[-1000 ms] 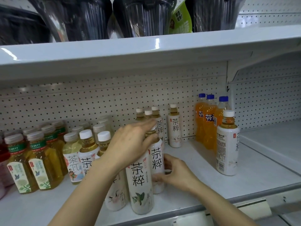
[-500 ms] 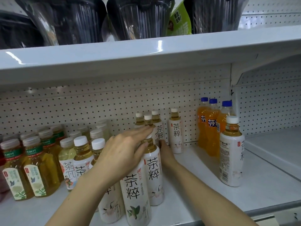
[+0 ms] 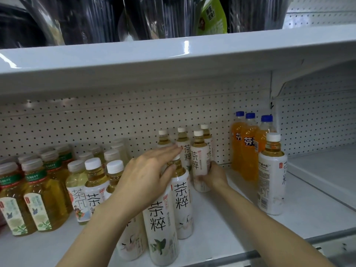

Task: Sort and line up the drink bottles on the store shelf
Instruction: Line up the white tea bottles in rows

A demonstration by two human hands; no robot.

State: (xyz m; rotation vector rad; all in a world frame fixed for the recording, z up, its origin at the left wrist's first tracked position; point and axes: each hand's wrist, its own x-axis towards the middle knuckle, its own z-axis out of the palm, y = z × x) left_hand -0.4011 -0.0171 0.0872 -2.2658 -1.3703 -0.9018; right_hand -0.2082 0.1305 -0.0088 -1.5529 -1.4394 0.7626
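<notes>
White-labelled tea bottle (image 3: 200, 164), pale cap, upright, right hand (image 3: 213, 177) gripping

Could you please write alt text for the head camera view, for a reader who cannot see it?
A person's right hand grips a white-labelled tea bottle on a white store shelf, while the left hand lies flat-fingered over the caps of the matching front bottles. Blue-capped orange soda bottles stand to the right.

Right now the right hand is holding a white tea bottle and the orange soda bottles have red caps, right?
Not quite. The orange soda bottles have blue caps, not red; the head view shows it. The rest holds: the right hand is holding a white tea bottle.
</notes>
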